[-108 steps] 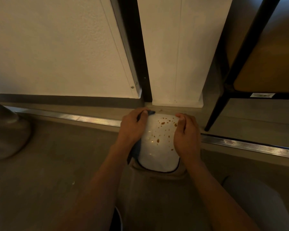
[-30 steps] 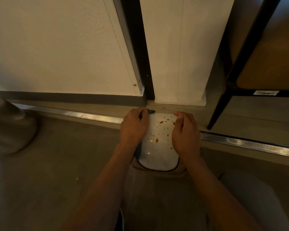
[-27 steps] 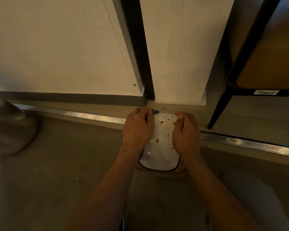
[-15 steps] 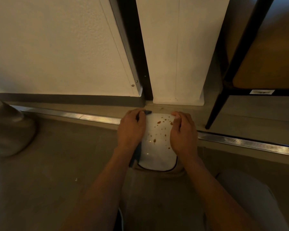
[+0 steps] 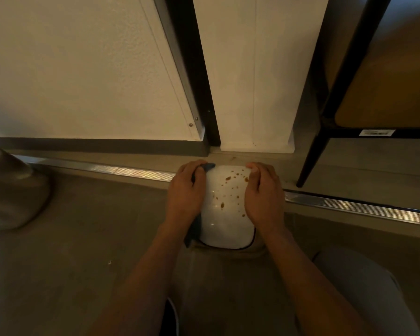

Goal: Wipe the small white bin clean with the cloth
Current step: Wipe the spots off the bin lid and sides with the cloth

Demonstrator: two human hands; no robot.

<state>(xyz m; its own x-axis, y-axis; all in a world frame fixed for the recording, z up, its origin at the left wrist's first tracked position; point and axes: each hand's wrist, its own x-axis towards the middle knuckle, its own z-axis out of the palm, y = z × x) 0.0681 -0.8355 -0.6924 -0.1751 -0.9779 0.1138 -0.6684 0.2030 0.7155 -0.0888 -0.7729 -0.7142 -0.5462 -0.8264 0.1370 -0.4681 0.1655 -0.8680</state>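
The small white bin [image 5: 224, 221] lies tipped on my lap, its smooth side facing up and dotted with several brown spots. My left hand [image 5: 186, 192] presses a dark blue cloth [image 5: 195, 227] against the bin's left side; cloth shows at my fingertips and below my palm. My right hand [image 5: 263, 194] clasps the bin's right side, thumb at the far edge. Most of the cloth is hidden under my left hand.
A white wall and a white panel rise ahead, with a dark gap between them. A metal floor strip [image 5: 349, 206] runs across behind the bin. A black chair leg [image 5: 312, 161] stands at the right. A grey rounded object [image 5: 12, 190] sits at the left.
My left hand with the cloth slid a little onto the bin's top, then back to its left side. The brown spots look unchanged. My right hand stayed put.
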